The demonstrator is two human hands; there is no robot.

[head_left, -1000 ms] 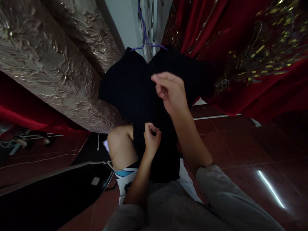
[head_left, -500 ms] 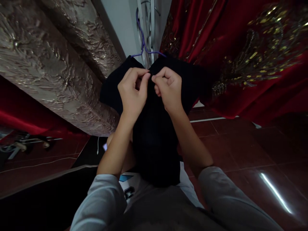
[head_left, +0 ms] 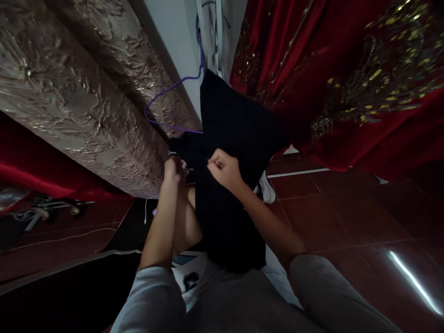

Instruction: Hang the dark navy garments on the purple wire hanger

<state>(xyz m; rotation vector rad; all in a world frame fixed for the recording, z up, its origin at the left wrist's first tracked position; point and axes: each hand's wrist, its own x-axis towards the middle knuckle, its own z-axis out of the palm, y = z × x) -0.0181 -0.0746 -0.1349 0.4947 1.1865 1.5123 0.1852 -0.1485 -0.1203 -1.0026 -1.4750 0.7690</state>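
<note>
Far left, from where I stood, a smooth red cloth hung above a metal frame, dimly seen. In front lay a black flat surface, pale along its edge, and beyond that edge a white cable. Above, a beige drape, crinkled into raised, glinting ridges, fell in thick columns close behind the left hand. That hand's fingers were curled nearly closed; blur hid whatever they held. A purple hanger, a thin looped wire shape, stood bare on its left side against the drape.

Centre, the dark garment, matt and limp, hung from the hanger's right side, its lower part spread over the wearer's thigh and white shorts. The right hand was in front of it, thumb and finger pinched together on its left edge; the right forearm hid part of the cloth. Behind rose a white metal rack; a pale shoe showed past the garment.

Right, glossy red drapery fell in soft folds, gold sequins clustered upon it, over a floor of dark red tiles crossed by a bright streak of reflected light.
</note>
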